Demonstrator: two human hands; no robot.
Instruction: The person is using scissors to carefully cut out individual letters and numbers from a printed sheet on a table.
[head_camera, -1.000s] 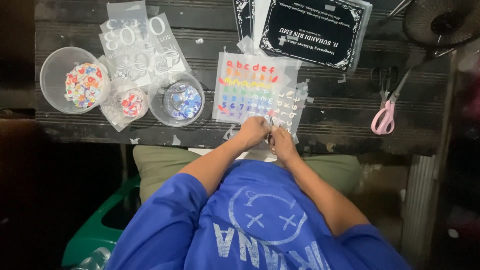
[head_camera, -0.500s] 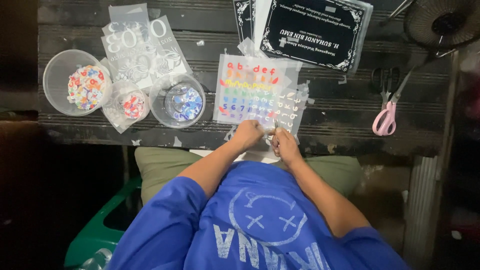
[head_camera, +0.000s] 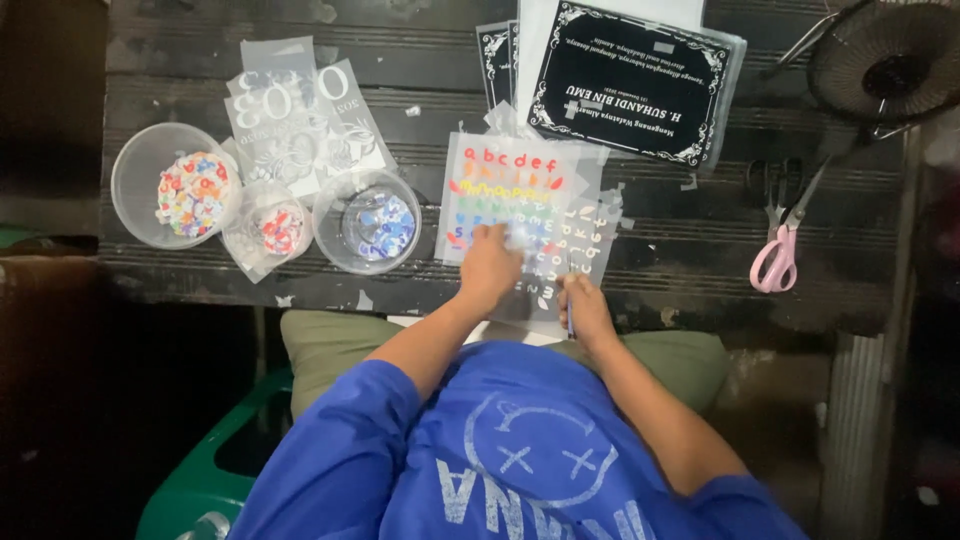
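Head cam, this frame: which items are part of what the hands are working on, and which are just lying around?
In use:
- left hand pressing on the rainbow letter sticker sheet
- right hand holding a thin tool, too small to identify
- clear letter sheet beside it

Lying about:
- pink-handled scissors
- black bordered card
- three clear tubs of coloured pieces
- number sheets
- fan

My letter sheet (head_camera: 510, 195) lies on the table (head_camera: 660, 260). Three tubs (head_camera: 365, 222) sit to its left, scissors (head_camera: 780, 235) to its right.
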